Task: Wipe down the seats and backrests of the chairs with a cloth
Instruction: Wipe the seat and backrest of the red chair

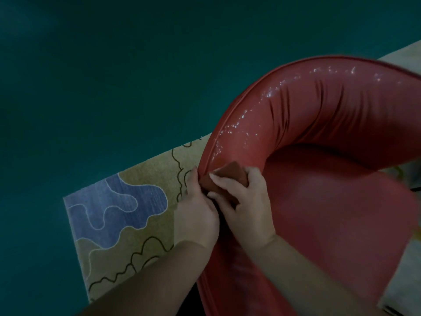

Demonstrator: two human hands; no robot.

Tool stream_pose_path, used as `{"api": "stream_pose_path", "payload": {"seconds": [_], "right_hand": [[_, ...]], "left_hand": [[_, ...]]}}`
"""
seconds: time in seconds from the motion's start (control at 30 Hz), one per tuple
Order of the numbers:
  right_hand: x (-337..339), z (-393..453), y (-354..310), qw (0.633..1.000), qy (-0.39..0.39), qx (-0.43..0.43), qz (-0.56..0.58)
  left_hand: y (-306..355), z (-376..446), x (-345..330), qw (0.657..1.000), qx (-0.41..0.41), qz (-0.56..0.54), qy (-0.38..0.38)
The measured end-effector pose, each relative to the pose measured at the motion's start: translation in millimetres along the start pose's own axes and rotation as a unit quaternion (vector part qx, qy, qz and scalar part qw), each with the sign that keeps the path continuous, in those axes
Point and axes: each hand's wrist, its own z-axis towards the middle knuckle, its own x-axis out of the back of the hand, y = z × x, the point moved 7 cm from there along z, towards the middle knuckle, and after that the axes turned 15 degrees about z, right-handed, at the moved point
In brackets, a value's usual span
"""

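Red vinyl curves under my hands: from my head view, my right hand grips the folded brown cloth against the chair backrest's left end, while my left hand pinches the piped edge, probably to steady it for wiping.

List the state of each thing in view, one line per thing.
Cloth: folded, pressed on the backrest's curved end.
Right hand: grips the cloth.
Left hand: pinches the cloth's edge by the chair rim.
Red chair: upright, glossy, creased backrest.
Rug: flat under the chair.
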Motion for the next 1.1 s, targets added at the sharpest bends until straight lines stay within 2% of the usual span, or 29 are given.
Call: {"api": "stream_pose_path", "payload": {"seconds": [0.07, 0.2, 0.27, 0.37, 0.43, 0.53, 0.6, 0.77, 0.93, 1.1], "right_hand": [[0, 25, 2, 1.0, 0.001, -0.001, -0.023], [3, 66, 8, 0.997, 0.066, -0.024, -0.031], [3, 50, 10, 0.997, 0.073, -0.024, -0.022], [3, 25, 6, 0.999, 0.044, -0.009, -0.003], [4, 42, 7, 0.999, 0.04, 0.002, -0.032], [6, 78, 15, 0.996, 0.078, -0.027, -0.037], [6, 73, 16, 0.994, 0.094, -0.042, -0.023], [4, 30, 12, 0.998, 0.053, -0.013, -0.009], [10, 89, 21, 0.992, 0.115, -0.045, -0.038], [11, 43, 22, 0.992, 0.112, -0.049, 0.024]], "left_hand": [[2, -2, 3, 1.0, -0.018, -0.018, 0.011], [-1, -4, 2, 0.999, -0.02, -0.032, 0.015], [0, -5, 2, 0.999, -0.024, -0.034, 0.012], [0, -6, 4, 0.999, -0.031, -0.035, 0.018], [0, -4, 3, 0.999, -0.03, -0.031, 0.021], [0, -5, 0, 0.999, -0.029, -0.029, 0.019], [-1, -5, -1, 0.999, -0.028, -0.026, 0.018], [0, -5, 2, 0.998, -0.041, -0.031, 0.026], [1, -4, 0, 0.998, -0.053, -0.03, 0.035], [5, -5, 2, 0.997, -0.064, -0.031, 0.018]]}}
